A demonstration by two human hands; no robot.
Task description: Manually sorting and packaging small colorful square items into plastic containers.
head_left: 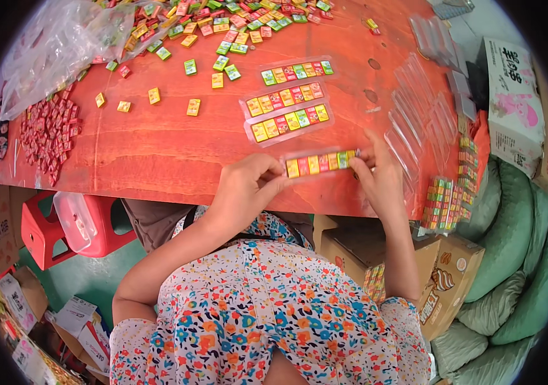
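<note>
Both hands work at the near edge of the orange-red wooden surface [158, 154]. The left hand [245, 186] pinches the left end of a clear plastic strip tray filled with small coloured candy squares [321, 162], fingers pressed together on it; the right hand [380, 179] holds the right end, fingers [359, 168] curled against the tray's edge. The tray lies flat, just inside the surface's near edge, and its row looks full. Just beyond it lie three more filled clear strip trays [290, 102], side by side, so four appear done or nearly so. To the right, a fanned row of empty clear strip trays [425, 125] waits unfilled. A large scatter of loose small wrapped candy squares in yellow, green and red [210, 32] covers the far side, and a heap of small red wrapped candies [46, 131] sits at far left. Judged from this, much packing remains. A stack of filled trays [444, 202] rests at the right edge.
</note>
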